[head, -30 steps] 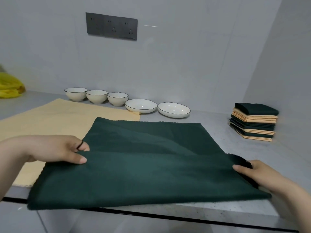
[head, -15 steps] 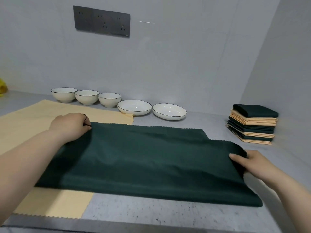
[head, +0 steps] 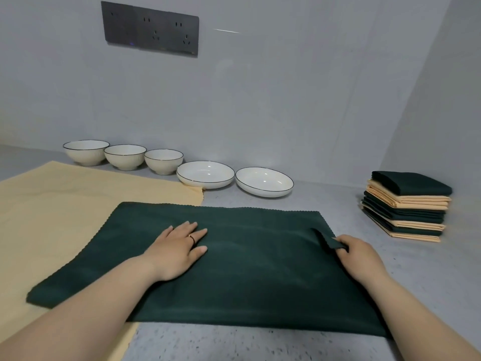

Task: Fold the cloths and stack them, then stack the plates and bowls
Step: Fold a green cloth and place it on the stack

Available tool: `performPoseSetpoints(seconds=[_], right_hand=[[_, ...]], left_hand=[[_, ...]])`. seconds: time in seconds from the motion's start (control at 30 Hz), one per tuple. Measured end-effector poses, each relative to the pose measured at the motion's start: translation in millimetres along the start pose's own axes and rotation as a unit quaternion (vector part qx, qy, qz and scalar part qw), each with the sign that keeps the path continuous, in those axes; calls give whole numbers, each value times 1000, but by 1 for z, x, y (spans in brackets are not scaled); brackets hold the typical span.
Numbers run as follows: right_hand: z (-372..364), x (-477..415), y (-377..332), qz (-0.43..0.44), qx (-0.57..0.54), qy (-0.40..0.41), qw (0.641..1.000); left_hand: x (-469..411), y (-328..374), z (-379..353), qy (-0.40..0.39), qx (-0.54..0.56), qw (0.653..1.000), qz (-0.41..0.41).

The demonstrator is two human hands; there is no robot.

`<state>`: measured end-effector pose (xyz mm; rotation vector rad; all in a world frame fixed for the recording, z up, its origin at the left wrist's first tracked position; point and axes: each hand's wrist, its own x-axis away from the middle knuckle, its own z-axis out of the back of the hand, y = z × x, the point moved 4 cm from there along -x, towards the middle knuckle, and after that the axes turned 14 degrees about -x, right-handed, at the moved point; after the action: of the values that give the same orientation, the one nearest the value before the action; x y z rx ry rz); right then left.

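Green cloth [head: 247, 269], head view: doubled, flat on counter [head: 260, 345], long axis left–right, left end over yellow cloth [head: 65, 204]. Left hand [head: 177, 252] presses left-centre, fingers straight, holding nothing. Right hand [head: 360, 256] pinches right edge; next fold probably right end toward left

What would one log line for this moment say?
step: folding green cloth | left hand: flat on cloth | right hand: pinching right edge | bowls, plates: unstacked
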<state>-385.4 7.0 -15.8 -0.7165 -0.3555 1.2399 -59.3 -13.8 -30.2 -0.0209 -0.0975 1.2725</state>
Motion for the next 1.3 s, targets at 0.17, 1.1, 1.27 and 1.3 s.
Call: performPoseSetpoints(seconds=[0.17, 1.1, 1.27, 1.3], right_hand=[[14, 7, 12, -9, 42, 10, 999], [-70, -28, -82, 95, 97, -251, 958], [-73, -36, -94, 109, 100, -237, 960], [-74, -39, -97, 105, 102, -229, 962]], left_hand=[[0, 18, 0, -55, -15, 998, -21], [-9, 42, -4, -47, -4, 997, -62], [-8, 36, 2, -52, 6, 997, -58], [-7, 35, 4, -52, 10, 997, -59]])
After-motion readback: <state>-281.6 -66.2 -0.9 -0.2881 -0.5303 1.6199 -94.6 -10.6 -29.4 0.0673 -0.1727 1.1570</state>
